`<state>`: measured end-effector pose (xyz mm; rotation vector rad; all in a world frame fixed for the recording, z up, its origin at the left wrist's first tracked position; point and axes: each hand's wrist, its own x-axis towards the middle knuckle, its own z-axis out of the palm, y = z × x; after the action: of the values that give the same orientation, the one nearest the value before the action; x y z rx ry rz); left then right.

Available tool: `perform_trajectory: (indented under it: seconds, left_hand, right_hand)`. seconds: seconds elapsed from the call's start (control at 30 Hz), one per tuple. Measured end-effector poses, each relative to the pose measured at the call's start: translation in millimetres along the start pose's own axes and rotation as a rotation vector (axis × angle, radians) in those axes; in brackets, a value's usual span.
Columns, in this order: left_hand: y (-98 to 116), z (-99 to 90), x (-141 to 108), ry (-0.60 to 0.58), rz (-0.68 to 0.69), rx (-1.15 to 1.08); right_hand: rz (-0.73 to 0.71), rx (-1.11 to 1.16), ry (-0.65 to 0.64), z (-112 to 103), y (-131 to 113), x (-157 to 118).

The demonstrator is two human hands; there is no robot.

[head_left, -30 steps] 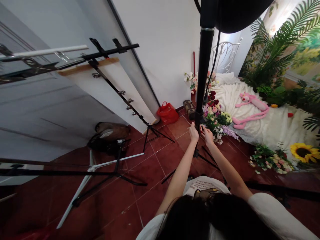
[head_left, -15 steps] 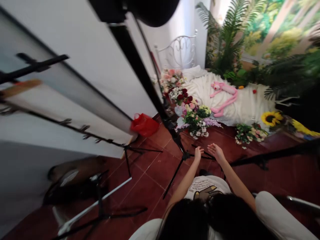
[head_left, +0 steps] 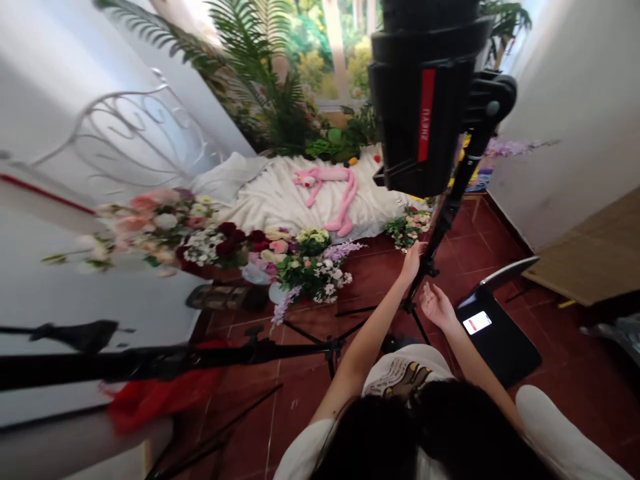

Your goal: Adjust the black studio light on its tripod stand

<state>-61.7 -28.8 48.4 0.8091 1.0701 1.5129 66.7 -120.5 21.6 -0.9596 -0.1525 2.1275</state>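
My left hand (head_left: 412, 264) reaches forward with its fingers stretched out, close beside the black pole of a light stand (head_left: 440, 230). Whether it touches the pole I cannot tell. Lower and to the right, my right hand (head_left: 437, 307) is held palm up with loosely bent fingers apart, and nothing lies in it. The stand carries a black studio light (head_left: 425, 113) with a red label, tilted downward high in front of me. To the right of my right hand, a phone (head_left: 477, 323) with a lit screen lies on a black chair seat (head_left: 515, 357).
Ahead, a pink plush toy (head_left: 327, 177) lies on a white draped cloth (head_left: 255, 200). Artificial flowers (head_left: 310, 267) line its front edge. Another black stand (head_left: 210, 357) crosses the lower left near a red bag (head_left: 160, 397). A white metal headboard (head_left: 135, 133) stands behind.
My view has swung to the right, bringing the studio light and the chair with the phone into sight. Both hands have come beside the light stand, the left now higher than the right.
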Motion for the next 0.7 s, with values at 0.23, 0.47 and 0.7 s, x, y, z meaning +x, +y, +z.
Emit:
perform_trajectory:
  seconds: [0.23,0.47,0.7]
  left_hand:
    - [0.9,27.3,18.2,-0.178,-0.070,-0.001]
    - [-1.7,33.8,17.6,-0.061,-0.089,-0.064]
    - [-6.3,38.7,19.5,-0.001,-0.054,-0.054]
  right_hand:
    - [0.006,0.085,-0.144,14.4,-29.8,-15.6]
    - [0.077,0.318,-0.269,23.4,-27.3,0.1]
    - [0.108,0.413,-0.338,21.5,-32.5,5.8]
